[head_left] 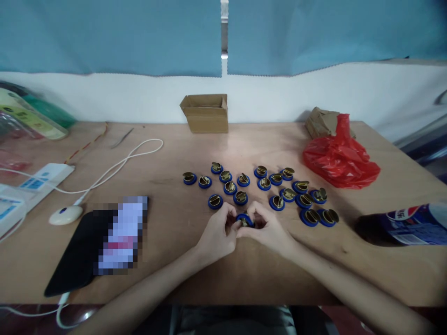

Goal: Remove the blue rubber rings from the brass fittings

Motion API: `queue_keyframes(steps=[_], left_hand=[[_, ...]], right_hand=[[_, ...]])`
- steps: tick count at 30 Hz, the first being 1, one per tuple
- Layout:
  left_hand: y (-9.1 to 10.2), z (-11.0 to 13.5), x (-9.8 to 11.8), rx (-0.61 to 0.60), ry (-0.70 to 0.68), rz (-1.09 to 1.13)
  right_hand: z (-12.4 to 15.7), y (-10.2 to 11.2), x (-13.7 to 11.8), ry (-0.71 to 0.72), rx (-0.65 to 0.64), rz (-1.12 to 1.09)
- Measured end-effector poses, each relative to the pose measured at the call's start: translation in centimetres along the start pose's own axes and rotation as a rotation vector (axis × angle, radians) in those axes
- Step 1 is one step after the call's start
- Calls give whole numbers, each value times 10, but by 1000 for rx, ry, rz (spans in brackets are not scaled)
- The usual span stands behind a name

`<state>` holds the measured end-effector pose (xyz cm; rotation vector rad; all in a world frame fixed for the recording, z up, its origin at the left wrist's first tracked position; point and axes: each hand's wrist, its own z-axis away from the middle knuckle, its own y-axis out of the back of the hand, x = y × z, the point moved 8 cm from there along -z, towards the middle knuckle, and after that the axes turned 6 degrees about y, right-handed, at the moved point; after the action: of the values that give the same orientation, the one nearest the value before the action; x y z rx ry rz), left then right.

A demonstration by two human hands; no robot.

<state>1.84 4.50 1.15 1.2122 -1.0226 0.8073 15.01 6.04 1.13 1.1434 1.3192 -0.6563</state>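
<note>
A brown bench runs back to a white wall under blue cloth, with a box by the wall, a red bag to the right, and loose discs spread over the middle. Near the front edge, the left hand and right hand together pinch one blue disc, which they partly cover. The picture's right edge cuts off the bottle, the bag partly hides a brown packet, and the phone is pixelated beyond reading.
</note>
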Motion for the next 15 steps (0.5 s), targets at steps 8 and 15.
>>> queue_keyframes(steps=[8,15], left_hand=[[2,2,6,42,-40,-42],[2,1,7,48,-69,-33]], right_hand=[[0,4,-13,98,77,133],[5,5,-18,85,147,197]])
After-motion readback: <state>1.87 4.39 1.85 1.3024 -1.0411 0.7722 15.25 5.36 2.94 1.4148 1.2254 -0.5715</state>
